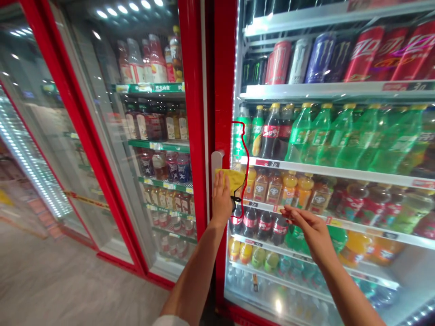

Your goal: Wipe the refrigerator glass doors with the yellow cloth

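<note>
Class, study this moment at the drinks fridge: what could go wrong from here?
The yellow cloth might slip, since the left hand lies over it with fingers nearly straight.

The dark cord beside the cloth hangs near the door handle and could snag there.

The right hand hovers before the glass door and may smudge it.

A yellow cloth (231, 178) — plain, partly hidden — lies against the pale door handle (217, 159).
</note>
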`<state>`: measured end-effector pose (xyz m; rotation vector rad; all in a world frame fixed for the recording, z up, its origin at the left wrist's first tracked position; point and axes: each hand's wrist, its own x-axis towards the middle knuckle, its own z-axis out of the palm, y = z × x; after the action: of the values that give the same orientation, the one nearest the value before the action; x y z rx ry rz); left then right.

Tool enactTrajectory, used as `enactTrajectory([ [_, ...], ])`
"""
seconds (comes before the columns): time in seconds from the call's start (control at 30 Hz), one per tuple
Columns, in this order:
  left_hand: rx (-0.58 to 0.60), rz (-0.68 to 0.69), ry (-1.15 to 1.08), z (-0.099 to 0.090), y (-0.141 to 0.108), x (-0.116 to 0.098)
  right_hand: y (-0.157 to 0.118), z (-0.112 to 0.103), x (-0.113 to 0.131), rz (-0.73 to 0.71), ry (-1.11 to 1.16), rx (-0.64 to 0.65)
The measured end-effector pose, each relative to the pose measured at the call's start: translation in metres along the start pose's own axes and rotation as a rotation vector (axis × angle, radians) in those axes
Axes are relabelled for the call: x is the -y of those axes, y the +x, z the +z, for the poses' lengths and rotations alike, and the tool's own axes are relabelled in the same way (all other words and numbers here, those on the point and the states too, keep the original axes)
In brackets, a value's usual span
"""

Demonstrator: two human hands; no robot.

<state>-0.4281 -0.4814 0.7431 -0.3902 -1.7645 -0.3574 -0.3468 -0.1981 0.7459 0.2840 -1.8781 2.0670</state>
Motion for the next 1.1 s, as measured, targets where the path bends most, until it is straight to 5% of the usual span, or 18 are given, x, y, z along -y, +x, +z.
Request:
enactTrajectory([
  [0.13, -0.059, 0.018, -0.009, 0.023, 0.044, -0.006, 0.007, -0.007, 0.006, -0.077, -0.027, -0.019],
  [0.23, -0.028, 0.021, 0.029, 0.04, 0.055, -0.01, 0.012, -0.016, 0.0, -0.185, -0.148, -0.051],
  [0.37, 0.062, -0.103, 0.206, 0.054, 0.025, -0.034, 0.021, -0.031, -0.018, -0.554, -0.584, -0.16],
  [0.5, 0.228, -0.136, 0.28, 0.063, -0.038, -0.055, 0.028, -0.035, -0.033, -0.837, -0.998, -0.089],
  [0.7, 0.273, -0.225, 0.285, 0.069, -0.125, -0.038, 0.03, -0.032, -0.048, -0.852, -1.204, 0.054],
  [0.87, 0.19, -0.304, 0.212, 0.085, -0.098, -0.048, 0.031, -0.03, -0.061, -0.873, -1.247, 0.117],
  [0.97, 0.235, -0.17, 0.196, 0.09, -0.078, -0.053, 0.031, -0.022, -0.068, -0.861, -1.246, 0.128],
  [1.1, 0.375, 0.065, 0.187, 0.071, -0.097, -0.028, 0.027, -0.012, -0.077, -0.879, -1.255, 0.193],
])
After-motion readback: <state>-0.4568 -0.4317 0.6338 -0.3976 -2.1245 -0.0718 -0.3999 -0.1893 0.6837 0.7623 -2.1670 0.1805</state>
